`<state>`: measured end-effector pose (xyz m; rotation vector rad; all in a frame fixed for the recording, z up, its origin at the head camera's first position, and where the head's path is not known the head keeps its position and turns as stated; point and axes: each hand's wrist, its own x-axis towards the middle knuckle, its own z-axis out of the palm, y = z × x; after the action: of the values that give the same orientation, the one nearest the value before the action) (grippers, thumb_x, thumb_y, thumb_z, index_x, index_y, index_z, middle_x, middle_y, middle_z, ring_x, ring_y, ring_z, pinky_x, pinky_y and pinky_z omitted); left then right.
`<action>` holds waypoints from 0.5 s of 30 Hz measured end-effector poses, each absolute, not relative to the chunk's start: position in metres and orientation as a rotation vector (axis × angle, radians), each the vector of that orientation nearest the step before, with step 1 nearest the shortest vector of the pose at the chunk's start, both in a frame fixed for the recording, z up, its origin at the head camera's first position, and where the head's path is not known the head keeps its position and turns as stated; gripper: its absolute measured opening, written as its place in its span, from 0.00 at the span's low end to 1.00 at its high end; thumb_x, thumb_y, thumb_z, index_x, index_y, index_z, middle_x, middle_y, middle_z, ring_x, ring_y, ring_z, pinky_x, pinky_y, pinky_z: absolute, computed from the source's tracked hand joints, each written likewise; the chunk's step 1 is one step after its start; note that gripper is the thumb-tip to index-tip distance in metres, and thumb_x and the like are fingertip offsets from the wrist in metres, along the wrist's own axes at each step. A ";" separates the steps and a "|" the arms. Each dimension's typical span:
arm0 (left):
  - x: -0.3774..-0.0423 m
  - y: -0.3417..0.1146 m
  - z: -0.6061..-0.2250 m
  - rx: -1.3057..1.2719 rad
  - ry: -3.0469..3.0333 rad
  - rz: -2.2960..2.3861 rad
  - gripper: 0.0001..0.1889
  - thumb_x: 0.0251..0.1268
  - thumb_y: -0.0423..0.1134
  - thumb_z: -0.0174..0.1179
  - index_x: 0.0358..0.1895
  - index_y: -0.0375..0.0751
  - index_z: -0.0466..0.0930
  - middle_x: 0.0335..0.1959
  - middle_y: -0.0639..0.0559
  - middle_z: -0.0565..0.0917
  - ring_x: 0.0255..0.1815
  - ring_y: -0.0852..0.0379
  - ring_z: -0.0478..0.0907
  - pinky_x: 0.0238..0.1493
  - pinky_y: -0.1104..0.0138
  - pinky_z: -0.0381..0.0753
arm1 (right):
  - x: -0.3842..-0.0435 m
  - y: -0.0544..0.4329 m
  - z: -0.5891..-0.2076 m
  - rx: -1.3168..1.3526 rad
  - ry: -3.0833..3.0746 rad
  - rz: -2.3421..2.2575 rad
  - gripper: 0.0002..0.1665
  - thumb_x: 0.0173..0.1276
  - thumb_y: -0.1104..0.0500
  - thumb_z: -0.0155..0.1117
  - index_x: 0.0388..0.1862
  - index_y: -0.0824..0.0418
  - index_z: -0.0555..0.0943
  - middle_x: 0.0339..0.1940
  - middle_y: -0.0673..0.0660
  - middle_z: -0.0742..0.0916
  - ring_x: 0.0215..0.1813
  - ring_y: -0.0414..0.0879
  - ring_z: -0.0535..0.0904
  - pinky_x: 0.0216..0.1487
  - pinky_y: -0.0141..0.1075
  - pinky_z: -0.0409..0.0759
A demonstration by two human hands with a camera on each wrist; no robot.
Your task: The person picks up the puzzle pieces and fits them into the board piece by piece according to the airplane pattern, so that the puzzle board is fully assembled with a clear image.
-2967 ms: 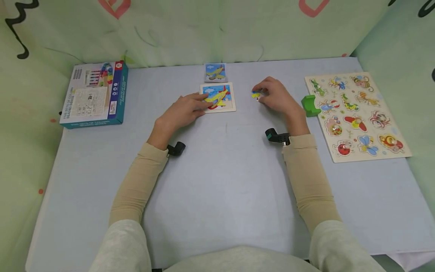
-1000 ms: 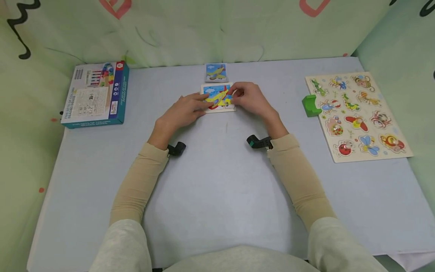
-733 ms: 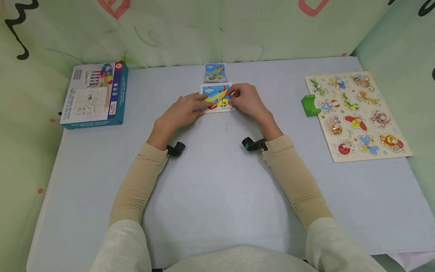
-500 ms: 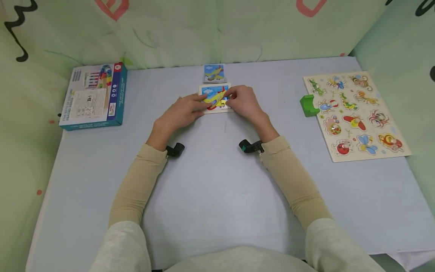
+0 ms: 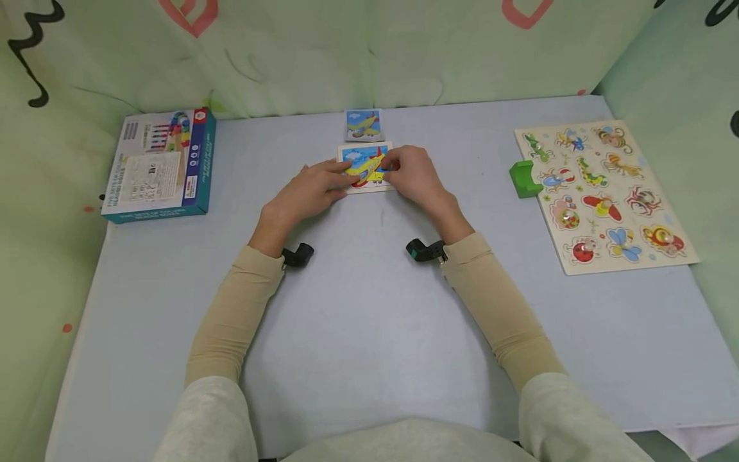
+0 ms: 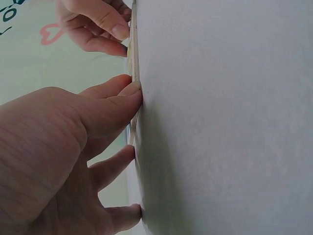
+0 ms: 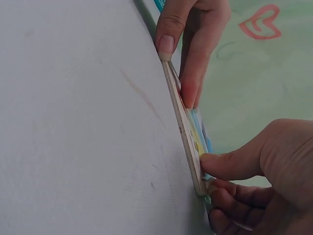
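The small jigsaw puzzle [image 5: 378, 189] lies on the table, showing a yellow and red airplane on blue sky inside a pale wooden frame. My left hand [image 5: 312, 189] rests on its left side. The fingers stretch over the picture, and in the right wrist view the left thumb [image 7: 167, 45] touches the board's near edge. My right hand [image 5: 416, 173] is at the right side, thumb and fingers curled together on a puzzle piece [image 5: 379, 175] with yellow on it. Most of this piece is hidden under the fingers.
An airplane picture card [image 5: 364, 125] lies just behind the puzzle. At the left back is a teal and white box [image 5: 151, 170]. A wooden insect peg board [image 5: 594, 221] lies on the right, with a green block [image 5: 525, 179] at its left edge. Curtains rise behind.
My right hand has carried the puzzle piece leftward from beside the puzzle onto its right part. A pale gap there has since been covered with yellow. My left hand has stayed in place.
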<state>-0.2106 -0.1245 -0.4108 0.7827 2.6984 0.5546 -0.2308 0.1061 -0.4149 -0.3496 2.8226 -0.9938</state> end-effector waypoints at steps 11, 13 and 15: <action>-0.211 -0.125 -0.410 0.782 2.693 0.567 0.22 0.74 0.41 0.56 0.69 0.56 0.74 0.78 0.49 0.63 0.82 0.48 0.54 0.72 0.30 0.52 | -0.229 0.110 -0.411 -0.462 2.856 -0.849 0.09 0.67 0.65 0.61 0.40 0.65 0.88 0.40 0.61 0.82 0.42 0.52 0.75 0.42 0.42 0.73; -0.210 -0.125 -0.410 0.780 2.692 0.563 0.22 0.74 0.41 0.56 0.69 0.56 0.74 0.78 0.50 0.63 0.82 0.47 0.54 0.72 0.30 0.51 | -0.230 0.113 -0.413 -0.510 2.831 -0.853 0.11 0.68 0.65 0.61 0.43 0.65 0.88 0.42 0.61 0.82 0.43 0.52 0.76 0.43 0.41 0.73; -0.210 -0.125 -0.410 0.778 2.693 0.559 0.22 0.75 0.41 0.56 0.69 0.55 0.74 0.79 0.50 0.62 0.82 0.47 0.54 0.73 0.31 0.51 | -0.231 0.118 -0.415 -0.544 2.800 -0.890 0.12 0.69 0.64 0.60 0.45 0.65 0.88 0.44 0.61 0.82 0.44 0.53 0.76 0.45 0.42 0.74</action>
<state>-0.2098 -0.1246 -0.4100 0.7776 2.6930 0.5588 -0.2306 0.1184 -0.4150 -0.5440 2.7998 -0.8896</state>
